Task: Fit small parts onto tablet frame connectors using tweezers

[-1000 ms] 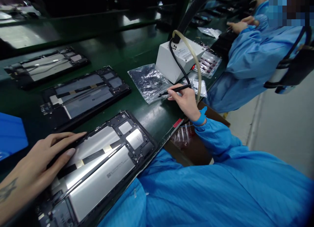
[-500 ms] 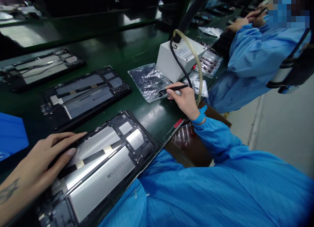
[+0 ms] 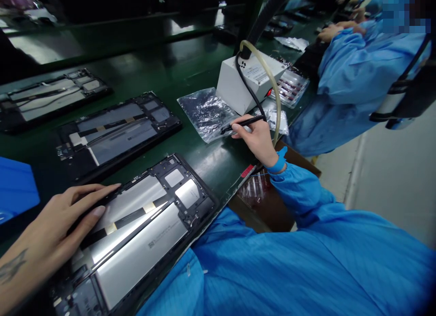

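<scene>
An opened tablet [image 3: 141, 257] with silver battery cells lies in front of me at the table's edge. My left hand [image 3: 73, 216] rests along its far left side, fingers stretched out and the thumb over the silver surface. Farther right, my right hand [image 3: 255, 136] pinches a black suction pen [image 3: 250, 121]; a black hose joins it to a white box [image 3: 250, 79]. The pen's tip is over the near edge of a clear plastic bag [image 3: 206, 113]. Whether anything small is on the tip, I cannot tell.
Two more opened tablets, one in the middle [image 3: 119, 134] and one farther back [image 3: 51, 97], lie on the green table. A blue bin [image 3: 17, 188] stands at the left. Clear trays [image 3: 291, 88] sit behind the box. A co-worker's blue sleeve [image 3: 347, 70] is at the right.
The farthest tablet has shifted slightly left. The co-worker's hands at the upper right have moved. Both my hands stay nearly in place, the pen still over the bag.
</scene>
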A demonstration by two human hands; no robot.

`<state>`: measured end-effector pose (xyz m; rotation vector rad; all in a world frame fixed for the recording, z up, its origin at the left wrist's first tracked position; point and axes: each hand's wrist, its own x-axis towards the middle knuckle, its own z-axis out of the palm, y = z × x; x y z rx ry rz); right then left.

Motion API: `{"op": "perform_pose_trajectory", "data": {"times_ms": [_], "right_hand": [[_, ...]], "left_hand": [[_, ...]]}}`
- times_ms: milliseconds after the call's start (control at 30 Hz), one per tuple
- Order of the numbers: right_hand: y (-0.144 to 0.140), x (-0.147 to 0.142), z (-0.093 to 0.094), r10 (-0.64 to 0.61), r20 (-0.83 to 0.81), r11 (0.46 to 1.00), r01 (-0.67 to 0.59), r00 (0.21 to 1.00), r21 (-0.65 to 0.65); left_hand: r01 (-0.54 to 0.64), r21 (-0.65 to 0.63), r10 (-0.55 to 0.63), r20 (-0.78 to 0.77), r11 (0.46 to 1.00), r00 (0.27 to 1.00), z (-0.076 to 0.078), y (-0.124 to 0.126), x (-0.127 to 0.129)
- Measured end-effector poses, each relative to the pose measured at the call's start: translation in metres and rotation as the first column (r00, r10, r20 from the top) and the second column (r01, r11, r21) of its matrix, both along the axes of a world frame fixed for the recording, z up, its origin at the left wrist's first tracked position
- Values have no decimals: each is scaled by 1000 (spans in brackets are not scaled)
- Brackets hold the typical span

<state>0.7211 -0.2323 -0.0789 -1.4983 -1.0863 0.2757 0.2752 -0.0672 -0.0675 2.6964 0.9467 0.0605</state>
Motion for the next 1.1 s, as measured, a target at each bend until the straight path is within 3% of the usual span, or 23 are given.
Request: {"op": "perform_pose_trajectory", "data": {"times_ms": [433, 533, 633, 700, 800, 867, 933, 967, 1033, 1067, 1100], "right_hand": [[2, 1, -1, 16, 12, 1000, -16, 1000, -1], [-5, -6, 4, 15, -50, 997, -11, 999, 80], [-26, -15, 12, 16, -110, 981, 6, 994, 193], [-51, -18, 17, -12, -125, 972, 41, 992, 233], [-99, -16, 21, -118, -55, 954, 128, 992, 269], [-131, -10, 20, -277, 93, 916, 233, 956, 327], [-159, 1, 15, -499, 116, 797, 402, 859, 451], [-169, 9, 11, -593, 48, 704, 488, 804, 517], [-184, 30, 3, -668, -177, 522, 625, 723, 581], [-189, 43, -3, -641, -292, 477, 667, 710, 572], [-192, 57, -9, -597, -378, 469, 690, 707, 551]], "left_hand": [[19, 15, -18, -20, 1000, 1000, -2, 2, -3], [35, 20, -34, -46, 999, 998, 14, -5, -2], [97, 163, -74, -138, 982, 988, 44, -18, 25], [233, 259, -193, -172, 937, 966, 64, -28, 67], [527, 265, -511, -132, 808, 850, 80, -48, 166], [699, 147, -693, -97, 700, 714, 78, -68, 246], [818, 46, -816, 110, 574, 567, 67, -95, 323], [834, -16, -810, 226, 552, 541, 60, -111, 358], [805, -262, -678, 437, 533, 591, 48, -146, 416], [776, -399, -609, 481, 488, 631, 44, -163, 438], [751, -500, -568, 496, 431, 657, 42, -181, 455]]}}
